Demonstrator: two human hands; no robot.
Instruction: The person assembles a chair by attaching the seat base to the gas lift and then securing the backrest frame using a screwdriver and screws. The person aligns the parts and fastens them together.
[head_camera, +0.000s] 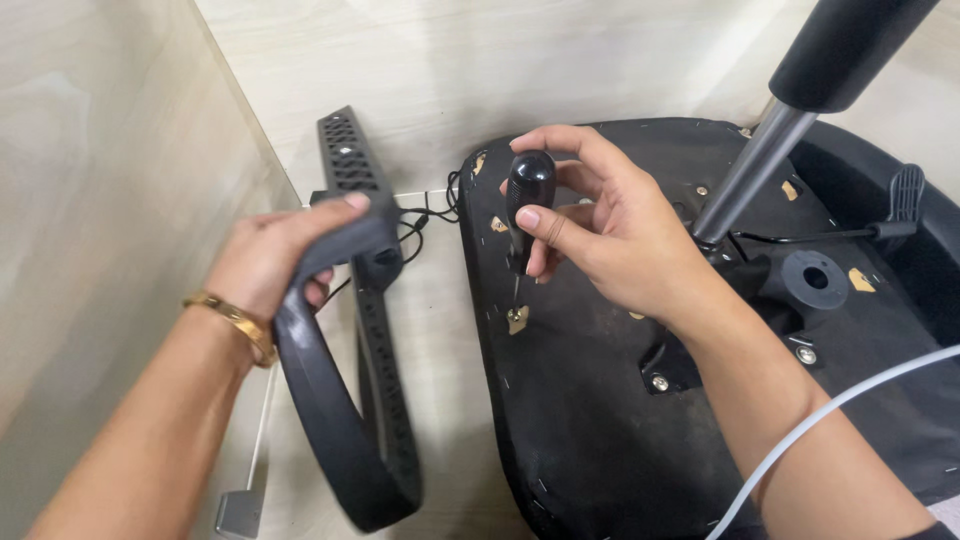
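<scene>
Two hands on one fastening: driver upright at the near-left edge of the upturned chair seat.

My right hand is curled tight round the black screwdriver, whose tip appears to sit in a screw hole by the seat's left rim; I should hold the shaft plumb and press down. My left hand is wrapped round the black armrest, left of the seat and apart from it. The gas-lift column rises right of the driver.
</scene>
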